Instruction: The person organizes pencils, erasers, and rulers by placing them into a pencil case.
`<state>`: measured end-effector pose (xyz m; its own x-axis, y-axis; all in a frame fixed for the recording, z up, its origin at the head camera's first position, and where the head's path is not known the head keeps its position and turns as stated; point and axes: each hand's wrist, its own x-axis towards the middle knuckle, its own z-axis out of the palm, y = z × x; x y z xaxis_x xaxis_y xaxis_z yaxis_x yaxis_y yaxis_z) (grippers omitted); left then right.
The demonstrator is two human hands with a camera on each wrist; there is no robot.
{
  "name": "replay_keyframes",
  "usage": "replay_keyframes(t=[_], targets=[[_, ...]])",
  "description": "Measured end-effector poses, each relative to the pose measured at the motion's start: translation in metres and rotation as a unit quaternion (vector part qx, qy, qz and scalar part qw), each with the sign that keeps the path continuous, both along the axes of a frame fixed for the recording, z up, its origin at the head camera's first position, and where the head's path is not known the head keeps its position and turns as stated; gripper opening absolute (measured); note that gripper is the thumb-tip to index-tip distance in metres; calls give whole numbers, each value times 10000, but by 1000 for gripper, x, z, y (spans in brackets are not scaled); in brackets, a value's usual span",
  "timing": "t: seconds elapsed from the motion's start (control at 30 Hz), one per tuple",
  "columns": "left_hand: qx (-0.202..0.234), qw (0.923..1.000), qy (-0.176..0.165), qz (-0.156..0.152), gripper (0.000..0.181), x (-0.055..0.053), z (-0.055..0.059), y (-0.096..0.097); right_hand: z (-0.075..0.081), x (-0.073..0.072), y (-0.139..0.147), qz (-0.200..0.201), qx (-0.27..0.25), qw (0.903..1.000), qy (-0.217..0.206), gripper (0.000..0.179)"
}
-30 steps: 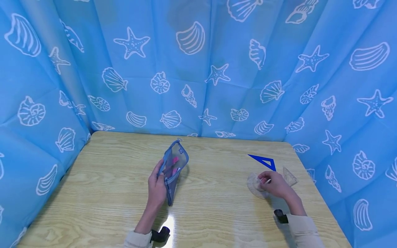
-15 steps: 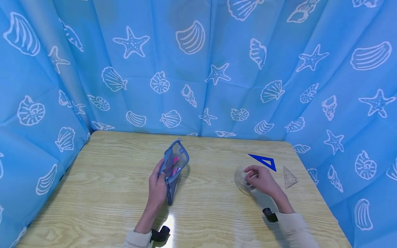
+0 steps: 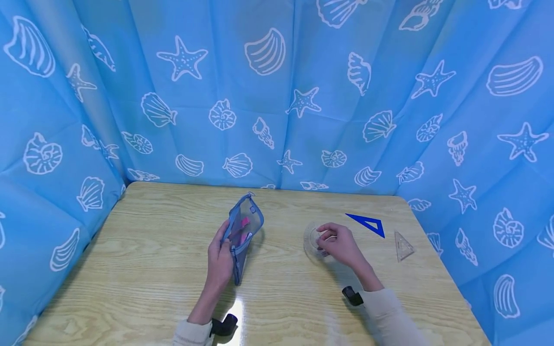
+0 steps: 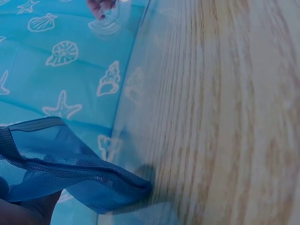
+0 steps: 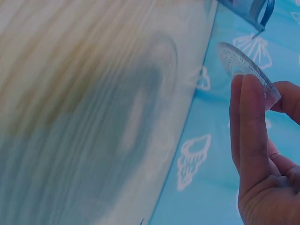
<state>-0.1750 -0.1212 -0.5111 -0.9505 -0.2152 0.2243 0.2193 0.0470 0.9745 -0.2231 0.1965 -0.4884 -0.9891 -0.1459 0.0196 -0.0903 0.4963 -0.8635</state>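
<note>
My left hand [image 3: 220, 259] grips the side of a blue mesh zip pouch [image 3: 243, 235], its mouth spread wide. Pink items [image 3: 245, 223] show inside it. In the left wrist view the mesh pouch [image 4: 79, 168] stands close over the table, with only part of the hand showing at the lower corner. My right hand [image 3: 342, 244] pinches a clear protractor [image 3: 310, 240] to the right of the pouch. Seen from the right wrist, the protractor [image 5: 243, 64] is held up between fingertips and thumb, its edge markings visible, raised off the wood.
A blue set square [image 3: 375, 227] lies at the table's right, with a small clear set square [image 3: 403, 247] beside it. The wooden table [image 3: 143, 250] reaches back to a blue shell-patterned curtain [image 3: 281, 96], which also hangs along both sides.
My right hand has carried the protractor leftward from near the set squares toward the pouch. The left hand and pouch have stayed in place.
</note>
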Motion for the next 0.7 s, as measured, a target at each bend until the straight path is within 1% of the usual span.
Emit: replay_keyframes(t=[0.17,0.27,0.3,0.37,0.5,0.53,0.6,0.7], targets=[[-31,10000,91,26,52,0,0,0,4,-4,-18,215,-212,9994,177,27],[-17,9999,149,29,52,1,0,0,8,-7,-31,326,-424,9983,250,29],[1,9999,142,22,52,1,0,0,11,-7,-36,357,-456,9980,247,29],[38,9999,145,27,52,1,0,0,24,-5,-47,458,-513,9974,236,30],[57,9998,160,45,52,0,0,-1,34,-11,-64,539,-645,9962,229,31],[64,9998,160,54,52,0,0,-1,34,-12,-67,565,-685,9957,261,31],[81,9998,158,62,52,0,0,-1,30,-20,-73,602,-783,9947,299,31],[94,9998,159,79,52,0,0,-1,35,-23,-84,712,-899,9927,368,28]])
